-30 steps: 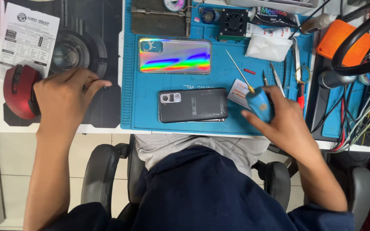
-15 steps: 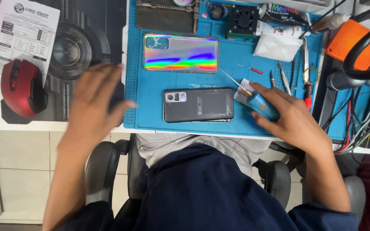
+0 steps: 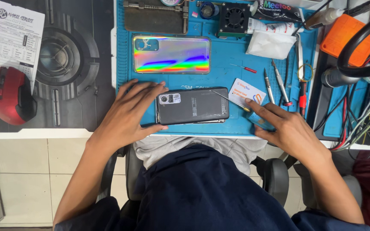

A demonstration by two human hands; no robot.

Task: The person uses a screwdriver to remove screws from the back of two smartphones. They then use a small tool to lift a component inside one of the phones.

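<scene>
Bracing the dark grey slab phone [image 3: 192, 106] at centre frame on the blue mat [image 3: 223, 64], left hand [image 3: 129, 112] lies splayed against its end. Right hand [image 3: 285, 130] pinches a thin metal pry tool [image 3: 230, 101], tip at the phone's upper-right edge. Back still on; iridescent case [image 3: 171, 54] already off.

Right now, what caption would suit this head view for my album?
Left hand steadies a dark phone on a blue mat; right hand holds a thin tool.
</scene>
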